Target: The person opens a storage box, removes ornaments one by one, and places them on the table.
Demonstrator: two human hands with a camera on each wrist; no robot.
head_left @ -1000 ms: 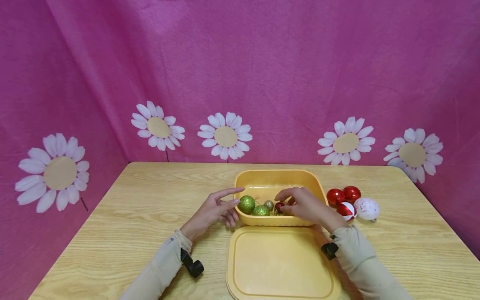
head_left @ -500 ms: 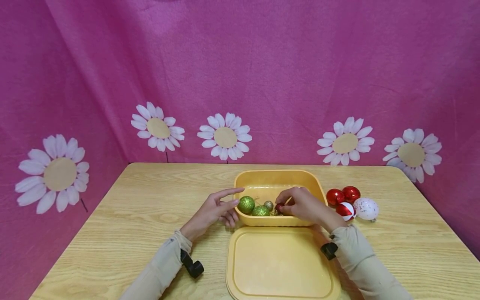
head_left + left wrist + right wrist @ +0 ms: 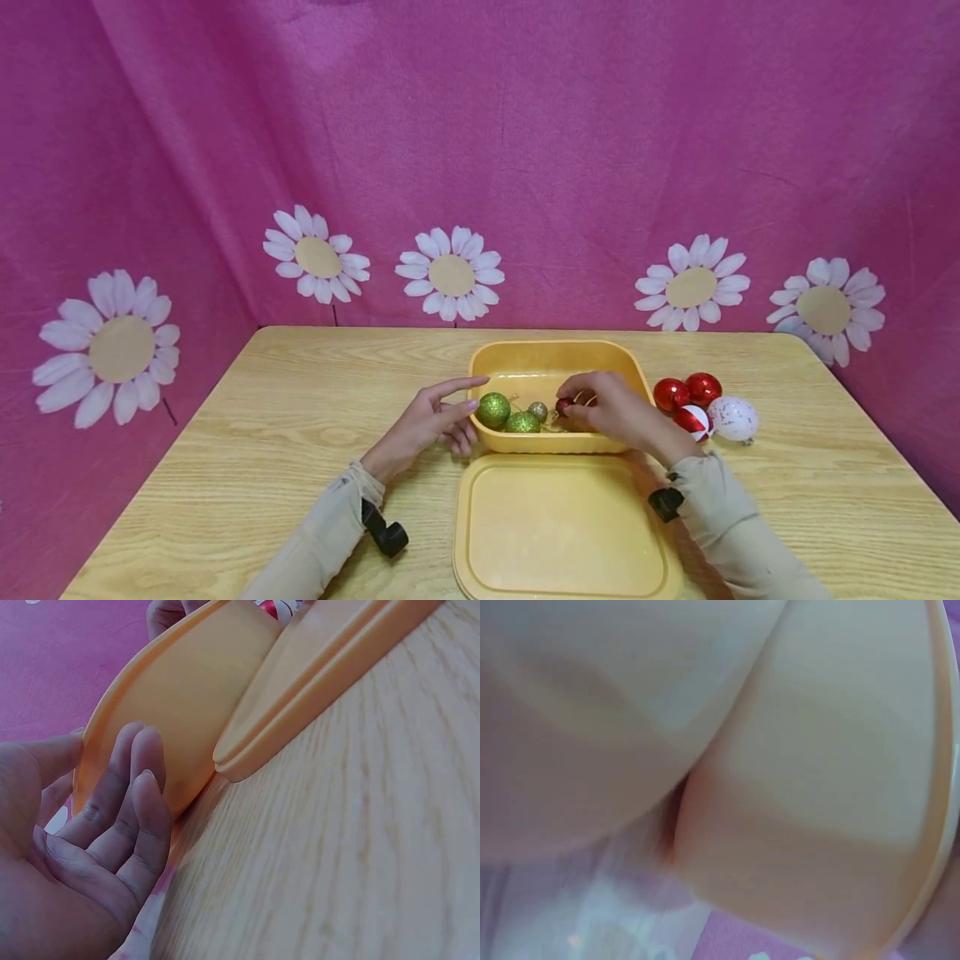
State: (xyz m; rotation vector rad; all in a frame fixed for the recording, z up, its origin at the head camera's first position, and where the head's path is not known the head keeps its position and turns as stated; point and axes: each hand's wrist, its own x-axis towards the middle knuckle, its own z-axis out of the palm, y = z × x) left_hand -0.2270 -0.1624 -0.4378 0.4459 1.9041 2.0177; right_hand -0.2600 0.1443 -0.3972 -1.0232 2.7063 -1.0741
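Note:
A yellow plastic box [image 3: 558,442] stands uncovered on the table. My left hand [image 3: 423,421] touches its left end, with the index finger stretched to the rim and the other fingers loosely bent outside the wall. Inside the box, my right hand [image 3: 615,410] pinches a small dark red Christmas ball [image 3: 563,407], partly covered by the fingers. To its left lie a small silvery-gold ball [image 3: 537,410], a green glitter ball [image 3: 493,410] and a second green glitter ball [image 3: 522,422]. Some gold bits beside them are too small to make out. The right wrist view is blurred and shows mainly yellow plastic.
The yellow lid [image 3: 566,525] lies flat in front of the box. Right of the box sit two shiny red balls [image 3: 703,389], a red-and-white ball [image 3: 692,422] and a speckled white ball [image 3: 734,418]. A pink cloth [image 3: 525,167] with daisies hangs behind the wooden table [image 3: 360,358].
My right hand has shifted slightly to the right inside the box, the dark red ball moving with it. The left hand stays where it was.

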